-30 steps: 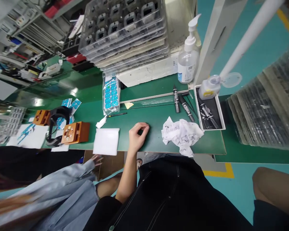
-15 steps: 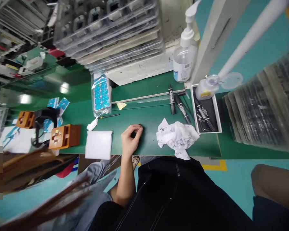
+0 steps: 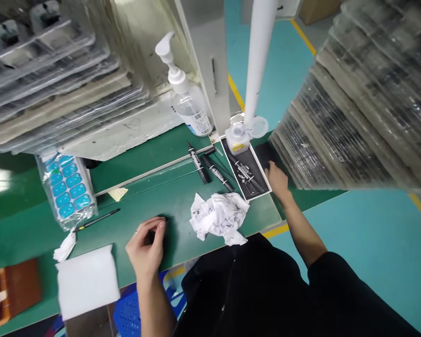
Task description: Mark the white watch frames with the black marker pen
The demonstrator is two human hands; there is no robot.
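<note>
Basically, two hands are shown, one to either side of the box. Left of the box, well apart from it, the left hand is held at the table: finger and thumb are curled into a ring, tips drawn close — whether anything tiny is pinched cannot be told. Just right of the box, beside its wall, the right hand is placed with fingers pointed away from the body; the fingertips are lost against a dark patch, shadow or thing, so whether they are spread or closed on something cannot be made out.

Inside the box, a bottle with its lid flipped up is stood at the far end, and a marker is laid near the middle. Left of the box, two more markers are laid on the table. Crumpled paper is bunched by the box's near corner, on the left hand's side; contact with that corner cannot be confirmed. Right of the box, past the right hand, trays are stacked.

Progress: nothing is seen lifted by either hand. The right arm is stretched out, so its reach is judged unfinished — how much is left cannot be read while the fingertips are hidden. Paper, bottle and markers are untouched.
</note>
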